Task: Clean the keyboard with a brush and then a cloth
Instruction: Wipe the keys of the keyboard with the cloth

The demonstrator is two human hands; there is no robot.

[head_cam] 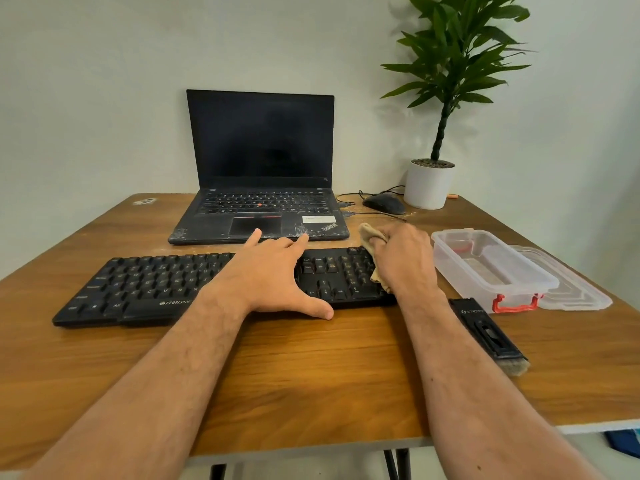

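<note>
left hand (273, 271) lies flat, fingers spread, pressing the middle of the long black plastic keyboard (145, 289); right hand (401, 258) clenches a crumpled beige cloth (369, 237) on the keyboard's right end; the black brush (488, 334) lies right of the keyboard.

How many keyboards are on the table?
2. The black keyboard lies near the front of the table under both hands, partly covered by them. The other is built into the open laptop behind it.
</note>
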